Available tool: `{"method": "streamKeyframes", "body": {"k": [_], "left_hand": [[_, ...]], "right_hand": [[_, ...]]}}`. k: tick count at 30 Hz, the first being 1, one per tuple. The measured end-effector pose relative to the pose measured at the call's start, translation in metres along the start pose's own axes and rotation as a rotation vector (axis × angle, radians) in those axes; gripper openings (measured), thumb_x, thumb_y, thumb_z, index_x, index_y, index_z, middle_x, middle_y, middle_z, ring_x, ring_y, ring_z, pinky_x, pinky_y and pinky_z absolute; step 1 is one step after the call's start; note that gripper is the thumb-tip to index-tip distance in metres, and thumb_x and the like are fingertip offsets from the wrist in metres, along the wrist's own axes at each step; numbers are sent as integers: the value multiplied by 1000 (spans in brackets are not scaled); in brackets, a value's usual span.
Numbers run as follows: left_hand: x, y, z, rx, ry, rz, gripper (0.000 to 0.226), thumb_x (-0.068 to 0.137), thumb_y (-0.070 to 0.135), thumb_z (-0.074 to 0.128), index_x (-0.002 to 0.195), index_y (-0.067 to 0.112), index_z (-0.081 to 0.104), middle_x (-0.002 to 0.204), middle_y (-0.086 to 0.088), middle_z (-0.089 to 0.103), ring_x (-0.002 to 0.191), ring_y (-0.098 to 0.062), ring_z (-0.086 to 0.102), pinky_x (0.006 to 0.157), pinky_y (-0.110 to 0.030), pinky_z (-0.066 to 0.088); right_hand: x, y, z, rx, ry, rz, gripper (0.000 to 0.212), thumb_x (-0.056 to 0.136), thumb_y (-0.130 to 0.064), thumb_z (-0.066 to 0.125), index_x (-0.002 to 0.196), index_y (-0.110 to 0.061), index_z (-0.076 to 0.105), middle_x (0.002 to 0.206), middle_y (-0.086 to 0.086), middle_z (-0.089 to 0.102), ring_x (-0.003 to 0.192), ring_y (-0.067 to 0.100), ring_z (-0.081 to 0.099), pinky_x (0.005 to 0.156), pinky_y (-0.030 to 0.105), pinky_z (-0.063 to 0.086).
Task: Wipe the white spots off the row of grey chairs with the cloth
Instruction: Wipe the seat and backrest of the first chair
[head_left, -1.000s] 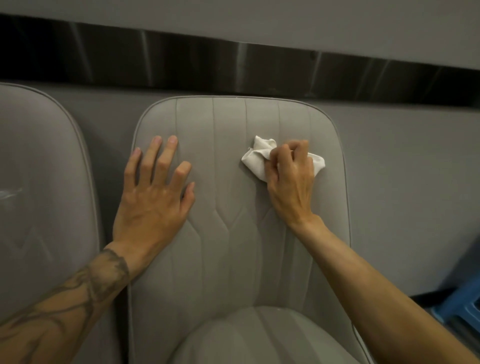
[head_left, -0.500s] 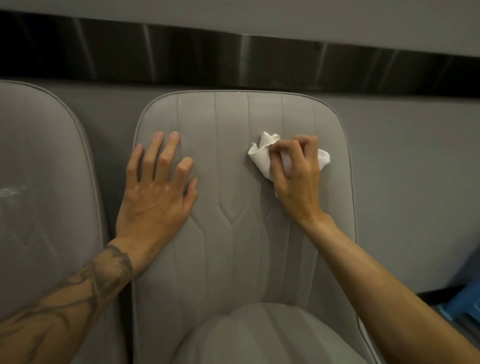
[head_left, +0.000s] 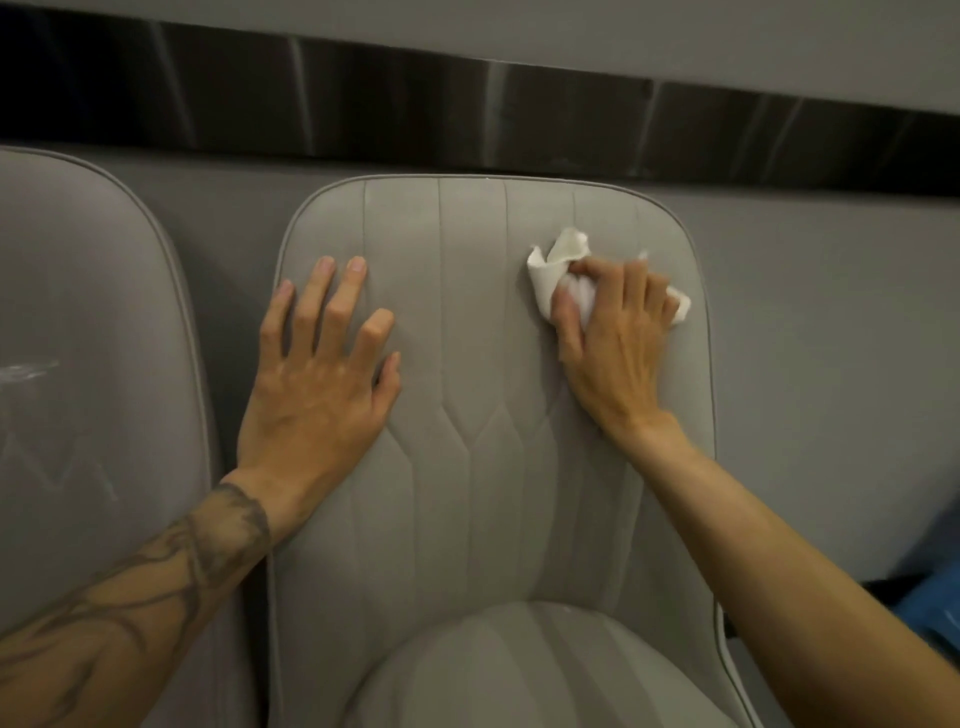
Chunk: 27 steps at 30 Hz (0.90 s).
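Right hand (head_left: 613, 338) clenched around cloth (head_left: 558, 262) on middle chair (head_left: 493, 493), left hand (head_left: 317, 379) flat and empty, bracing; risk of leaving white marks (head_left: 31, 371) on neighbouring chair (head_left: 93, 312).

My two bare hands and forearms, no sleeves, gloves, rings or watch.

My left hand (head_left: 317, 384) has short, trimmed nails; its forearm (head_left: 130, 603) carries a dark tattoo: a band around the wrist, then curving, branching lines running along the arm toward the elbow. My right hand (head_left: 613, 343) shows raised tendons and veins across its back; its forearm (head_left: 779, 551) is unmarked.
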<state>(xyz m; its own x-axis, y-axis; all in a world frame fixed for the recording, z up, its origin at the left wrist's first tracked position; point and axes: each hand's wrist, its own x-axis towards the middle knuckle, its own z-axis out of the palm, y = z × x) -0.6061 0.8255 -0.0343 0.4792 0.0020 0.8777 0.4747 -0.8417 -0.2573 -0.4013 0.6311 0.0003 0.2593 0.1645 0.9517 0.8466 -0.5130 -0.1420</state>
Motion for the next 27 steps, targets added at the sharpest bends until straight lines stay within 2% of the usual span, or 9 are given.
{"method": "streamKeyframes", "body": {"k": [5, 8, 11, 14, 16, 20, 22, 24, 27], "left_hand": [[0, 1, 0, -7, -6, -2, 41, 108, 36, 38, 138, 9, 48, 166, -21, 28, 157, -42, 22, 127, -60, 17], [0, -1, 2, 1, -6, -1, 42, 108, 37, 37, 138, 10, 47, 167, -21, 27, 158, -41, 21, 127, -60, 17], [-1, -1, 3, 5, -1, 0, 41, 108, 37, 37, 138, 10, 47, 167, -20, 27, 158, -41, 21, 127, -59, 17], [-1, -1, 4, 0, 6, 0, 41, 108, 37, 38, 137, 10, 48, 167, -20, 26, 158, -41, 21, 127, -59, 17], [-1, 0, 4, 0, 3, -1, 41, 108, 37, 37, 137, 10, 48, 167, -20, 26, 158, -41, 21, 127, -60, 17], [-1, -1, 3, 5, -1, -2, 42, 108, 38, 35, 138, 11, 47, 167, -20, 26, 158, -41, 20, 127, -59, 17], [-1, 0, 3, 7, 5, -1, 40, 108, 36, 38, 137, 10, 47, 167, -20, 26, 158, -41, 21, 127, -59, 18], [0, 0, 2, 5, 6, -2, 39, 108, 36, 39, 136, 10, 47, 167, -20, 27, 158, -41, 22, 127, -59, 18], [0, 1, 1, 1, -4, -9, 41, 108, 36, 38, 137, 10, 47, 167, -20, 27, 158, -41, 21, 127, -59, 17]], "right_hand": [[-7, 13, -5, -89, -139, -229, 26, 101, -43, 51, 111, -18, 49, 104, 10, 51, 95, 27, 45, 83, 41, 34], [20, 14, 1, -107, -67, -117, 27, 102, -45, 46, 111, -20, 47, 106, 8, 50, 93, 24, 42, 82, 39, 32], [-15, -1, 7, -73, -16, 12, 29, 103, -42, 44, 111, -15, 52, 106, 12, 51, 98, 28, 45, 85, 41, 33], [-54, 0, -1, -101, -160, -158, 25, 103, -37, 47, 108, -13, 53, 103, 12, 51, 102, 32, 47, 85, 45, 35], [-34, 9, -5, -109, -184, -216, 22, 103, -36, 48, 108, -14, 49, 102, 14, 52, 99, 31, 46, 83, 45, 34], [32, 7, 3, -108, 30, 50, 29, 103, -39, 45, 109, -12, 53, 106, 14, 55, 95, 33, 49, 80, 47, 38], [24, -6, 8, -70, 74, 144, 32, 104, -38, 44, 111, -9, 54, 109, 15, 55, 98, 33, 50, 83, 49, 41], [-14, -15, 9, -45, -24, 59, 33, 104, -36, 45, 115, -6, 56, 111, 18, 56, 105, 36, 50, 88, 51, 42], [-48, -4, -3, -64, -227, -200, 29, 102, -34, 48, 109, -7, 57, 107, 17, 56, 110, 34, 48, 88, 48, 37]]}}
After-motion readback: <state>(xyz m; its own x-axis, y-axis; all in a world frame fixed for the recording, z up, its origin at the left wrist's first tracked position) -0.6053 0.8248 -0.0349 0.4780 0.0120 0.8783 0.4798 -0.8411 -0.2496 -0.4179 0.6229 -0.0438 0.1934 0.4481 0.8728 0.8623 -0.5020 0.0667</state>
